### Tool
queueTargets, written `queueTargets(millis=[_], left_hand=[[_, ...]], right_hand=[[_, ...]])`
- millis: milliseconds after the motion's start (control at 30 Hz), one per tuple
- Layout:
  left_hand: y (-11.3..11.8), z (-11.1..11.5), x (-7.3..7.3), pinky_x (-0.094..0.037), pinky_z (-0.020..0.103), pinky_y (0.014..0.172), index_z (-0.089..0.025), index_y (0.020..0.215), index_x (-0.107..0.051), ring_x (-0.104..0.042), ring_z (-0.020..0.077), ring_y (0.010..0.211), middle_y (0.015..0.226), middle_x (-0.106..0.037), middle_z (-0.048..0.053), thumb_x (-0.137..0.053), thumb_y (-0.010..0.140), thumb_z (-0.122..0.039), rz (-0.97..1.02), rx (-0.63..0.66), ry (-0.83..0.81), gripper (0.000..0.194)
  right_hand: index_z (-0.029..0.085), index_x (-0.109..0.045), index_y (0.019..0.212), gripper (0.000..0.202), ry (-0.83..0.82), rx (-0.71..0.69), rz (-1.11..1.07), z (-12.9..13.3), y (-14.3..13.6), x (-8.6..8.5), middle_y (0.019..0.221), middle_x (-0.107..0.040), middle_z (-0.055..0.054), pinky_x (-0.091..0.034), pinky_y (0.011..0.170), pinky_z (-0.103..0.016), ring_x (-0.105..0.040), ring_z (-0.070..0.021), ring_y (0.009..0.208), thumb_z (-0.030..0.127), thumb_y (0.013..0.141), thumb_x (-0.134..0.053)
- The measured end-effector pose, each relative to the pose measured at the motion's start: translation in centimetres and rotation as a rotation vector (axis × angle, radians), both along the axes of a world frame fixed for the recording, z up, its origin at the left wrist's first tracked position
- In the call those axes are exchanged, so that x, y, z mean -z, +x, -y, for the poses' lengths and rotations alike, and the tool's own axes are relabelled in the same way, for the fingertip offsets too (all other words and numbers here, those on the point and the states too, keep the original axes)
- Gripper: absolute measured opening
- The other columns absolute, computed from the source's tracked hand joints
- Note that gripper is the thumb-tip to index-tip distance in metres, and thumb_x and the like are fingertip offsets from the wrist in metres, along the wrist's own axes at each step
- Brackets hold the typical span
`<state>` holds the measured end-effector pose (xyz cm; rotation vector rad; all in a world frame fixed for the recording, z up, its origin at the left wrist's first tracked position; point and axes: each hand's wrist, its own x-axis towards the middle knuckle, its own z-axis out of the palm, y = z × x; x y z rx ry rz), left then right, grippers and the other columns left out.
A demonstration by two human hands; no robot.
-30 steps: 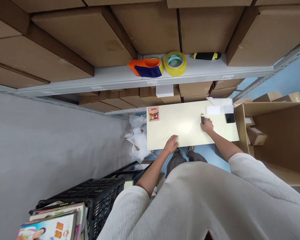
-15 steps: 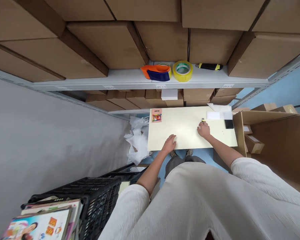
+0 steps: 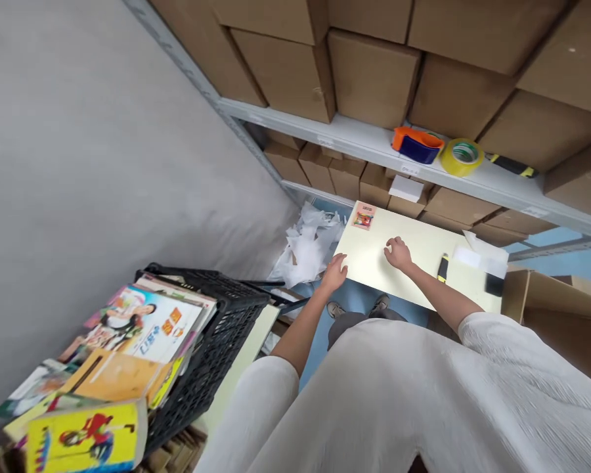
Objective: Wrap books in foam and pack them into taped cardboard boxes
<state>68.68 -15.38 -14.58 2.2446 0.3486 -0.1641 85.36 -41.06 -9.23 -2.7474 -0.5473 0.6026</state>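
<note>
A cream board [image 3: 374, 263] lies before me like a tabletop. My left hand [image 3: 335, 272] is at its front left edge, fingers apart and holding nothing. Over the middle of the board is my right hand [image 3: 398, 253], its fingers curled; whether anything small is in them I cannot make out. A small pink picture card [image 3: 363, 216] lies at the back left corner. To the right of my right hand rests a black and yellow cutter [image 3: 442, 268]. White paper pieces [image 3: 482, 253] and a black flat item [image 3: 494, 285] are at the right end.
A shelf [image 3: 364, 135] with cardboard boxes holds an orange and blue tape dispenser [image 3: 417, 145], a tape roll [image 3: 461, 157] and another cutter [image 3: 512, 165]. Crumpled white paper [image 3: 308, 246] lies left of the board. A black crate [image 3: 226, 328] of books stands lower left; an open carton [image 3: 561, 322] is right.
The view has turned left, showing more of the crate and books. My right hand has moved left, away from the cutter, which now lies uncovered on the board.
</note>
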Motion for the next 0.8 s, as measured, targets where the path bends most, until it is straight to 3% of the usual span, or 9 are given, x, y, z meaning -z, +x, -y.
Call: queueTargets(millis=[300, 500, 667, 800], left_hand=[[-5.0, -6.8, 0.9, -0.038, 0.051, 0.136, -0.019, 0.151, -0.062, -0.051, 0.0317, 0.156, 0.162, -0.058, 0.015, -0.057, 0.098, -0.019, 0.027, -0.147, -0.048, 0.054], [-6.6, -10.4, 1.7, -0.039, 0.048, 0.135, -0.02, 0.148, -0.064, -0.055, 0.0297, 0.152, 0.156, -0.062, 0.014, -0.058, 0.096, -0.018, 0.04, -0.243, -0.084, 0.052], [-6.8, -12.0, 3.3, -0.043, 0.047, 0.131, -0.019, 0.146, -0.065, -0.058, 0.03, 0.148, 0.152, -0.064, 0.016, -0.058, 0.097, -0.018, -0.001, -0.364, -0.134, 0.049], [-7.3, -12.5, 5.8, -0.046, 0.048, 0.129, -0.019, 0.147, -0.065, -0.058, 0.0313, 0.148, 0.152, -0.064, 0.017, -0.059, 0.098, -0.021, -0.048, -0.479, -0.176, 0.049]], right_hand=[[0.021, -0.068, 0.128, 0.028, -0.001, -0.171, -0.007, -10.9, -3.6, 0.0, 0.137, -0.062, -0.017, -0.052, 0.105, -0.043, -0.063, -0.0334, 0.126, 0.029, 0.106, -0.053], [0.019, -0.07, 0.128, 0.03, 0.02, -0.296, -0.02, -17.4, -5.4, 0.8, 0.136, -0.065, -0.016, -0.051, 0.108, -0.04, -0.064, -0.0314, 0.123, 0.025, 0.104, -0.052], [0.018, -0.071, 0.131, 0.034, 0.051, -0.463, -0.068, -22.2, -5.0, 2.6, 0.136, -0.067, -0.016, -0.05, 0.11, -0.041, -0.064, -0.0302, 0.12, 0.022, 0.103, -0.052], [0.017, -0.072, 0.133, 0.037, 0.008, -0.598, -0.126, -25.6, -3.6, 5.5, 0.138, -0.068, -0.016, -0.048, 0.112, -0.042, -0.062, -0.0318, 0.128, 0.021, 0.103, -0.052]])
